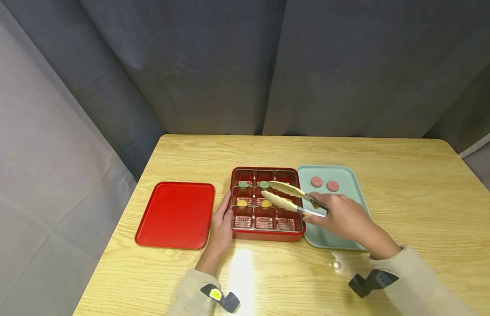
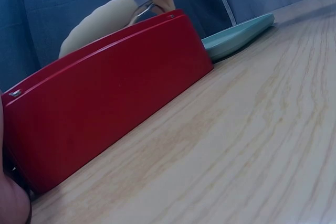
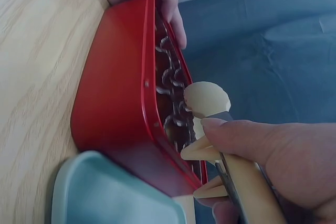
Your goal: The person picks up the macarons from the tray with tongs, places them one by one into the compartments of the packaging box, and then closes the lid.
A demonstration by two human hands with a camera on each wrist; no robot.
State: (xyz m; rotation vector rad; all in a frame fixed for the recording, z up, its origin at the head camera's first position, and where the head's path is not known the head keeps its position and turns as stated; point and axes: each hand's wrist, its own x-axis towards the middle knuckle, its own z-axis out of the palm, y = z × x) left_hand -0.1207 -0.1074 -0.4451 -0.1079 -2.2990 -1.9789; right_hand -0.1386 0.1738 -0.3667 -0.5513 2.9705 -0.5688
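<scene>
My right hand grips a pair of tongs with cream scalloped heads and metal arms. The tong heads stand apart over a red box with a clear compartment insert. One tip overlaps the edge of a green round cookie in the far row. Another green cookie lies left of it. In the middle row are yellow cookies, partly hidden by the tongs on the right. Extended along the box's left side, my left hand touches its wall and rim.
A light blue-green tray adjoins the box on the right, bearing two pink round cookies. To the left lies a flat red lid on the wooden table. Dark curtains hang behind the table.
</scene>
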